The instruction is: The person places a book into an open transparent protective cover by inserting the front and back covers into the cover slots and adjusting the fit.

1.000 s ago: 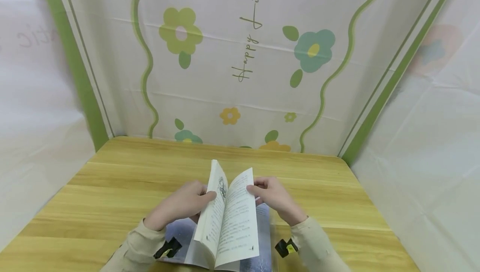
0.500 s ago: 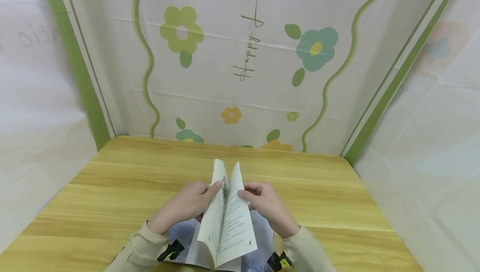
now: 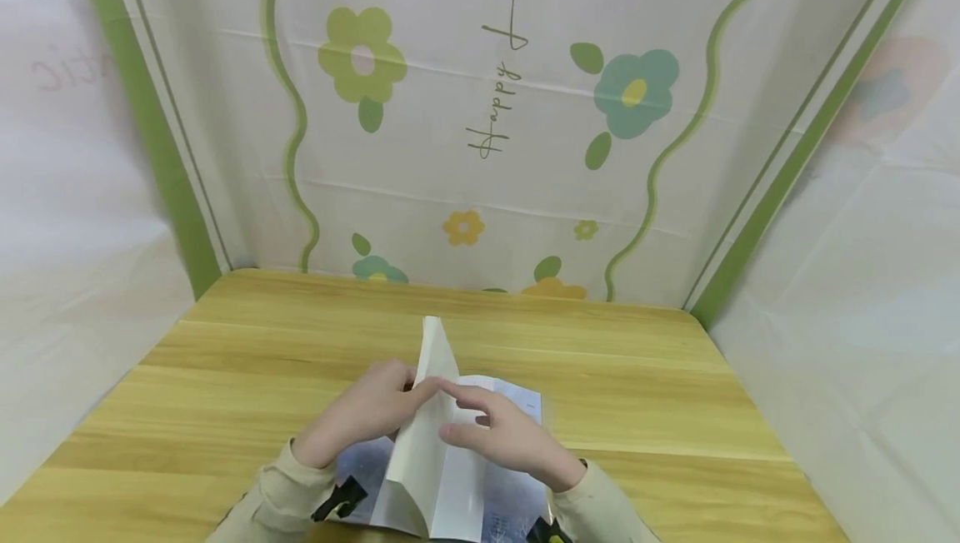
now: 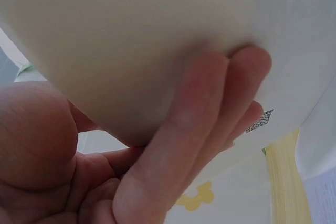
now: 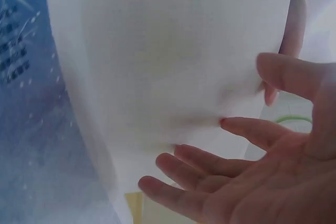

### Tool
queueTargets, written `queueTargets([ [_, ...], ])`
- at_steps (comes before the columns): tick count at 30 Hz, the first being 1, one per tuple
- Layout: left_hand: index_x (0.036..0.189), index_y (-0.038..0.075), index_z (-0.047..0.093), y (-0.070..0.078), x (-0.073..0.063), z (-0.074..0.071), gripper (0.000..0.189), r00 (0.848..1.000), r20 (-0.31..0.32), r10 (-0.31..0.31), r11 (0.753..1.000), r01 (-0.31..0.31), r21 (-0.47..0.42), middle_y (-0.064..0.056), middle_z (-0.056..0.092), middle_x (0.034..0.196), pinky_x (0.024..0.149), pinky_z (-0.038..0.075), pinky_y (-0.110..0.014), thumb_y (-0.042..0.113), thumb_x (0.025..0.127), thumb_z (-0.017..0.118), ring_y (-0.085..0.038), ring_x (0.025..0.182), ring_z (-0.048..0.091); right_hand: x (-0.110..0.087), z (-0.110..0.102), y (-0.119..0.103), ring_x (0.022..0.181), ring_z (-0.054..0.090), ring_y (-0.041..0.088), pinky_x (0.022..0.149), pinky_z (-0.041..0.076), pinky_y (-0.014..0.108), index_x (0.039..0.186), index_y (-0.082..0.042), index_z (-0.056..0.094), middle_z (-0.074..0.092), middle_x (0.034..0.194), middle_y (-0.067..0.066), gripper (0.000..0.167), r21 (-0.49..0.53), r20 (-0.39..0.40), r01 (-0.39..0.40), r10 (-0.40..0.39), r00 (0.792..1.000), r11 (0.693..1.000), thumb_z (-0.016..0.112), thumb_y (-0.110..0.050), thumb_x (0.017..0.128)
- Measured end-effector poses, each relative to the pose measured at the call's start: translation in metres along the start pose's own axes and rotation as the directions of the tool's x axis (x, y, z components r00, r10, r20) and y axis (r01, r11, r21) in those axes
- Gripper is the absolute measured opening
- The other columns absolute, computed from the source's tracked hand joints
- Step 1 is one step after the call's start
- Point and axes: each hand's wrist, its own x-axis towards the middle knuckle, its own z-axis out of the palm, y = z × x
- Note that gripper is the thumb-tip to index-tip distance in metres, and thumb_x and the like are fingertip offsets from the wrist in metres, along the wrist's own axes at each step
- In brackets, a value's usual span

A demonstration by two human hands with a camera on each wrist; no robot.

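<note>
1 book (image 3: 422, 455) open. My left hand (image 3: 375, 401) grips its raised pages (image 3: 437, 356); my right hand (image 3: 504, 435), fingers outstretched, beside them.

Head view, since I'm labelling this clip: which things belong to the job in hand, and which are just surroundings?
In the job:
book, partly raised
blue printed cover beneath it
left hand, gripping the book
right hand, fingers loosely spread by its pages

Just surroundings:
wooden table, under the book
flowered sheet behind the table
black fittings at the wrists

Left hand (image 3: 375, 401) gripping, right hand (image 3: 504, 436) outspread
</note>
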Motion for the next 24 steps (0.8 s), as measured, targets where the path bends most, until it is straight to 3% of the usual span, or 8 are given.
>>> queueTargets([
  [2,0.075,0.003,0.066,-0.001,0.000,-0.001,0.039,1.000,0.004,0.015,1.000,-0.015,0.007,-0.003,0.057,0.056,0.044,0.051,-0.035,0.028,0.102,0.052,-0.015,0.046,0.057,-0.002,-0.001,0.003,0.137,0.038,0.023,0.108,0.033,0.056,0.149,-0.024,0.043,0.042,0.149,-0.011,0.056,-0.055,0.020,0.008,-0.007,1.000,0.998,0.062,-0.034,0.098],
  [5,0.076,0.004,0.066,-0.002,-0.001,-0.003,0.035,1.000,0.000,0.026,0.999,-0.026,0.027,-0.003,0.058,0.057,0.043,0.048,-0.032,0.022,0.102,0.049,-0.012,0.046,0.053,-0.005,-0.003,0.009,0.136,0.039,0.023,0.109,0.034,0.051,0.148,-0.013,0.044,0.045,0.148,-0.001,0.060,-0.179,0.021,0.016,-0.013,1.000,0.984,0.064,-0.035,0.096],
  [9,0.066,0.006,0.056,-0.001,-0.003,-0.006,0.037,0.999,-0.037,0.025,0.995,-0.021,0.097,0.000,0.050,0.053,0.041,0.041,-0.024,0.018,0.101,0.048,-0.009,0.043,0.046,-0.010,-0.008,0.019,0.133,0.042,0.036,0.108,0.035,0.053,0.140,0.005,0.049,0.048,0.143,0.020,0.067,-0.384,-0.012,-0.017,0.013,1.000,0.923,0.071,-0.033,0.089],
  [11,0.062,0.008,0.049,-0.001,-0.003,-0.006,0.039,0.998,-0.054,0.025,0.992,-0.018,0.126,0.002,0.044,0.051,0.040,0.037,-0.022,0.016,0.101,0.049,-0.008,0.042,0.042,-0.014,-0.011,0.025,0.133,0.040,0.040,0.107,0.034,0.057,0.138,0.006,0.050,0.046,0.142,0.025,0.069,-0.447,-0.032,-0.037,0.025,0.999,0.894,0.075,-0.030,0.085],
  [16,0.062,0.011,0.040,-0.004,-0.006,-0.010,0.040,0.998,-0.061,0.018,0.989,-0.008,0.146,0.002,0.038,0.052,0.041,0.032,-0.021,0.014,0.101,0.048,-0.008,0.043,0.036,-0.016,-0.017,0.032,0.134,0.039,0.042,0.105,0.036,0.058,0.138,0.005,0.051,0.041,0.145,0.027,0.073,-0.487,-0.065,-0.052,0.023,0.998,0.872,0.080,-0.020,0.076],
  [24,0.082,0.001,0.063,-0.016,-0.008,-0.019,0.029,0.999,-0.032,-0.035,0.996,0.038,0.085,-0.004,0.054,0.059,0.042,0.039,-0.023,0.016,0.102,0.050,-0.011,0.045,0.046,-0.021,-0.018,0.036,0.134,0.037,0.044,0.107,0.033,0.057,0.135,0.011,0.050,0.039,0.145,0.031,0.076,-0.520,-0.064,-0.104,0.083,0.995,0.848,0.082,-0.023,0.075],
])
